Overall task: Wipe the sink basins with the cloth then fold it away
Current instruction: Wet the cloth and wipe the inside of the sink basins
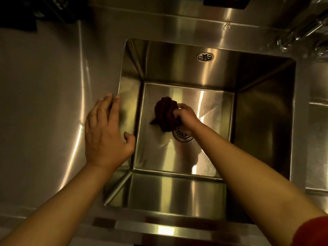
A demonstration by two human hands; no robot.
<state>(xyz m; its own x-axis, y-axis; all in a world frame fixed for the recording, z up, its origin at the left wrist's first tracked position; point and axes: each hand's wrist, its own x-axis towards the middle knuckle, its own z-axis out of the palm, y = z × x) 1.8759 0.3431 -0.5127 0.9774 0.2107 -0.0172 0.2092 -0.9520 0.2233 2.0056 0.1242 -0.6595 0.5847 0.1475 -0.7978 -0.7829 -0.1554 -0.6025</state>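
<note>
- While I look straight down into the deep square stainless-steel sink basin [262,121], my right hand [186,115] is at its floor with the fingers curled round a bunched dark brown cloth [165,114].
- The cloth lies pressed on the basin floor, left of the hand, with one small corner sticking out toward the left wall.
- It touches or overlaps the upper-left rim of the round metal drain strainer [182,134]; my wrist hides part of the drain, so I cannot tell exactly how much is covered.
- My left hand [106,132] lies flat on the brushed steel counter [44,103] at the basin's left rim, fingers straight and slightly apart, holding nothing.
- Its fingertips reach the rim's edge and the thumb hangs over the basin's opening.
- The basin floor shows bare steel to the right of the cloth and toward the near wall, where my forearm crosses above it.
- A small round overflow grille [205,56] sits high on the far wall, well apart from the cloth.
- At the upper right, a shiny metal tap [301,32] shows blurred beyond the basin's corner.
- A second basin's edge [317,103] shows at the right.
</note>
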